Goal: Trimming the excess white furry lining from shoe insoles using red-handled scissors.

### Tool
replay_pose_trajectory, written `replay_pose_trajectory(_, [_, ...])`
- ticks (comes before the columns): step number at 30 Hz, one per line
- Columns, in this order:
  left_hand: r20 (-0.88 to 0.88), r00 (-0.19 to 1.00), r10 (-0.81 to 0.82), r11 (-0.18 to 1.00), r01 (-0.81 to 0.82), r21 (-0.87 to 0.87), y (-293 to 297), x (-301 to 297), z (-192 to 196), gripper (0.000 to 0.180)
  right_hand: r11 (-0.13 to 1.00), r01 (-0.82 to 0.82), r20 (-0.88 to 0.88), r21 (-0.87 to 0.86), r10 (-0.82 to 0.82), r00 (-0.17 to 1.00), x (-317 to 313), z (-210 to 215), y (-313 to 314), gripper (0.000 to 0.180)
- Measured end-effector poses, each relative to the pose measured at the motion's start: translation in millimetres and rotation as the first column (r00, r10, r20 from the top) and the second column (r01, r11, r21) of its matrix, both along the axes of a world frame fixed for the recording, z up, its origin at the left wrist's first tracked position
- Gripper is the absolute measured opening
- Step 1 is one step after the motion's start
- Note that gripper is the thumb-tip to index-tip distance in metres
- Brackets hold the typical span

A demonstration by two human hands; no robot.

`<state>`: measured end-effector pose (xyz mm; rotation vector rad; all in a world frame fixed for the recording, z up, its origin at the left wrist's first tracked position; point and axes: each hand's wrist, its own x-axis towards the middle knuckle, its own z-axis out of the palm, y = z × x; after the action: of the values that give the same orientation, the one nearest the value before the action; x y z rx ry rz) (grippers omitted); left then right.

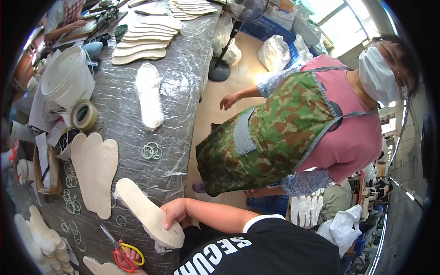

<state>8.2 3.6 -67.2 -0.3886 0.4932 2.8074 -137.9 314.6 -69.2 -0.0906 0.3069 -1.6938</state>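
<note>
A cream, fleece-edged insole [142, 206] is in my right hand [176, 213]. My thumb presses on its upper face near one end, and the fingers underneath are hidden. My left hand [130, 254] grips scissors [120, 250] with red and yellow handles, their blades pointing to the upper left. Left of the held insole, several flat insoles [96, 174] lie overlapped. Under my left hand, another pale insole [98, 266] shows at the lower edge.
A plastic-covered table [178, 101] carries stacked insoles [146, 39], a white wrapped insole [150, 96], rubber bands [151, 150], a tape roll [84, 114] and a white bucket [64, 78]. A co-worker in a camouflage apron [275, 133] stands right of the table, near a fan [220, 68].
</note>
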Motion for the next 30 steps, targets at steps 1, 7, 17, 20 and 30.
replay_pose_trajectory(1, [0.018, 1.0, 0.016, 1.0, -0.015, -0.02, -1.6, 0.8, 2.3, 0.051, 1.0, -0.01, -0.003, 0.005, 0.01, 1.0, -0.2, -0.7, -1.8, 0.055])
replay_pose_trajectory(7, [-0.015, 1.0, -0.001, 1.0, 0.001, 0.012, 8.0, -8.1, -0.1, 0.051, 0.999, -0.025, -0.011, 0.024, 0.025, 1.0, -5.6, 3.5, 2.6, 0.055])
replay_pose_trajectory(17, [-0.016, 1.0, 0.02, 0.999, -0.019, 0.039, 11.5, -5.6, 3.2, 0.048, 0.996, -0.075, -0.035, 0.042, 0.077, 0.996, -6.9, 5.5, -0.5, 0.053])
replay_pose_trajectory(20, [-0.026, 1.0, 0.009, 0.997, -0.007, 0.076, 14.9, -11.0, 3.2, 0.049, 0.996, -0.079, -0.037, 0.05, 0.081, 0.996, -8.9, 1.4, 1.5, 0.052])
replay_pose_trajectory(30, [0.043, 0.999, -0.008, 0.999, 0.006, 0.047, 19.1, -22.3, 13.1, 0.048, 0.989, -0.133, -0.052, 0.058, 0.136, 0.989, -16.7, -4.3, 2.9, 0.05])
